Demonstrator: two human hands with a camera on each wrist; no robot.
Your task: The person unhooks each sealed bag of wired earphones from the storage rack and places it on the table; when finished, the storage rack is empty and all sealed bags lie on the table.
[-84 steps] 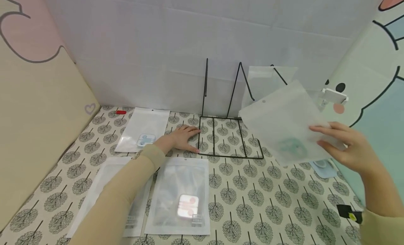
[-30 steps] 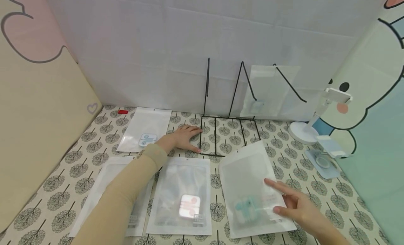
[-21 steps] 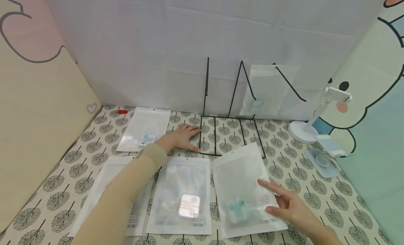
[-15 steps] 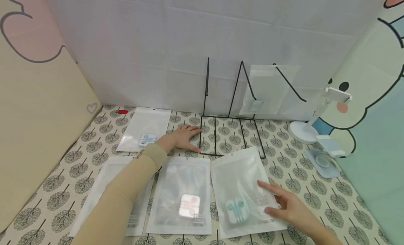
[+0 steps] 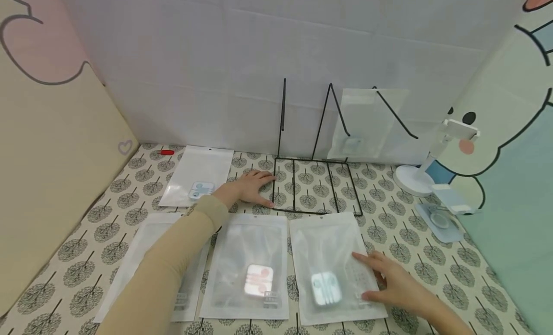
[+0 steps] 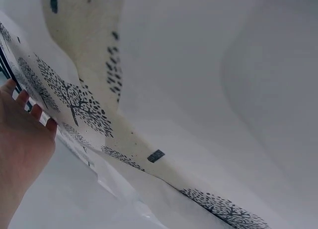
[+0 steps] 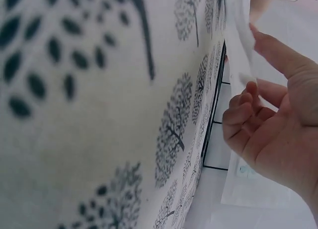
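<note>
Under my right hand (image 5: 395, 284) lies a translucent zip bag (image 5: 321, 244) holding a small white square case with pale blue-green earphones (image 5: 326, 288). My index fingertip and thumb tip touch its right side, spread apart; in the right wrist view the other fingers (image 7: 238, 119) are bent beneath the palm. My left hand (image 5: 250, 187) rests on the patterned cloth, fingers spread, tips at the left bar of a black wire rack (image 5: 294, 186). Left of the right hand's bag is another bag (image 5: 246, 239) with pink earphones (image 5: 259, 280). A third bag (image 5: 144, 234) is partly hidden by my left sleeve.
One bag (image 5: 203, 164) with blue earphones lies at the back left, beside a small red object (image 5: 167, 152). Another bag (image 5: 371, 116) hangs on the rack's right hook. A white phone stand (image 5: 414, 180) and a pale blue-grey stand (image 5: 438, 222) are at the right.
My right hand has brought the bag from the air at the right down beside the pink-earphone bag, where it has straightened and settled flat. The left hand has stayed by the rack.
</note>
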